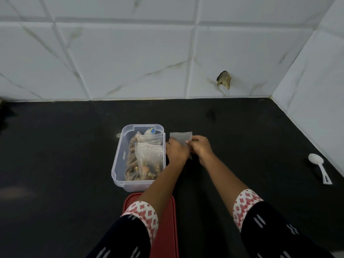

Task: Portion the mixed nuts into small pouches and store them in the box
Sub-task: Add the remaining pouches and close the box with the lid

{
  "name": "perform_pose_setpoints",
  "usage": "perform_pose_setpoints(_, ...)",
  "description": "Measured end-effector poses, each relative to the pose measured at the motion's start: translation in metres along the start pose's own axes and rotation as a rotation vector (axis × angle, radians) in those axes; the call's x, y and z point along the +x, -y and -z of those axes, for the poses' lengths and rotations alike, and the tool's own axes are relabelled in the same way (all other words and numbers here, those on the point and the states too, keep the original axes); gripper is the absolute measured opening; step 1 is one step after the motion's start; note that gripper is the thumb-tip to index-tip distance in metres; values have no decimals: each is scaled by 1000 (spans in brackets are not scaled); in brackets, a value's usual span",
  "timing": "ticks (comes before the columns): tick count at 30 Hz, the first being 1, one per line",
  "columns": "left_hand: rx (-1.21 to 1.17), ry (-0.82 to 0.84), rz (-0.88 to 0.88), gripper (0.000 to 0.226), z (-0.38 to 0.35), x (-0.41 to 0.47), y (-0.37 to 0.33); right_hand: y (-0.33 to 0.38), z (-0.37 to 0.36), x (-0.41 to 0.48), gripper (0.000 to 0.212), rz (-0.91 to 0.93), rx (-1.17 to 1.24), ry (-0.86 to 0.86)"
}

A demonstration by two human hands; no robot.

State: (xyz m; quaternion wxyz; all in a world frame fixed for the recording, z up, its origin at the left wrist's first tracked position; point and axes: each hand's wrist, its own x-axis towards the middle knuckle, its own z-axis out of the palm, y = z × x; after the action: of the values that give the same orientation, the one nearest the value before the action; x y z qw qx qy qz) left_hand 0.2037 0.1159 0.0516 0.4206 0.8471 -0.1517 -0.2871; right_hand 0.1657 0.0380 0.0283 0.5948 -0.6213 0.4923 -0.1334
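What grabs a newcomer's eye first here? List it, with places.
The left hand and right hand pinch a clear pouch over the black counter. Just left stands an open clear box of nut-filled pouches, a red lid nearer the person. A white spoon lies far right.

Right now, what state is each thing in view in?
Clear plastic box: open, lid off, holding filled pouches.
Red plastic lid: off, lying flat on the black counter.
Small clear pouch: gripped by left hand and right hand, beside the box.
White plastic spoon: lying untouched on the counter.
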Motion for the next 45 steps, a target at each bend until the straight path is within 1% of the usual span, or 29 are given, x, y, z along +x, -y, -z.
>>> perform_pose_setpoints(1, -2, -18, -20, 51, 1, -2, -1, 1, 0, -1, 10, 23, -12, -11)
perform_pose_setpoints(3, -29, -36, -74, 47, 3, -8, -3, 7, 3, -7, 8, 70, -23, -57)
perform_pose_setpoints(6, -89, -65, -206, 48, 9, -17, -8, 24, 10, -23, 6, 179, -30, -116)
perform_pose_setpoints(11, -114, -152, -424, 48, 36, -37, -11, 53, 17, -59, 8, 420, -45, -110)
perform_pose_setpoints(14, -199, -250, -489, 41, 60, -48, -7, 69, 11, -79, 10, 509, -73, -71)
perform_pose_setpoints(17, -279, -365, -512, 35, 83, -60, 2, 78, 0, -94, 14, 552, -80, -23)
perform_pose_setpoints(19, -323, -432, -527, 33, 99, -66, 9, 83, -7, -103, 12, 575, -60, 29)
perform_pose_setpoints(21, -337, -454, -548, 30, 114, -69, 17, 85, -16, -109, 7, 585, -27, 80)
perform_pose_setpoints(23, -308, -425, -530, 29, 125, -68, 28, 84, -25, -113, 6, 584, -42, 105)
perform_pose_setpoints(25, -246, -363, -473, 28, 132, -66, 39, 79, -34, -113, 7, 568, -76, 109)
perform_pose_setpoints(27, -160, -316, -415, 28, 136, -65, 50, 70, -41, -111, 11, 551, -157, 99)
perform_pose_setpoints(30, -27, -251, -337, 29, 138, -62, 60, 57, -47, -103, 22, 497, -433, 30)
perform_pose_setpoints(33, 114, -111, -254, 36, 139, -57, 62, 52, -48, -101, 23, 461, -694, -45)
perform_pose_setpoints(37, 351, 16, -292, 52, 138, -55, 57, 49, -49, -104, 21, 445, -909, -62)
perform_pose_setpoints(39, 412, 66, -305, 56, 138, -53, 54, 48, -51, -105, 21, 433, -942, -52)
perform_pose_setpoints(42, 441, 110, -294, 58, 139, -50, 52, 48, -53, -104, 24, 458, -983, -52)
perform_pose_setpoints(44, 481, 98, -306, 62, 140, -50, 53, 45, -51, -102, 33, 506, -975, -42)
perform_pose_setpoints(45, 500, 53, -324, 63, 139, -50, 55, 41, -49, -101, 35, 559, -918, -57)
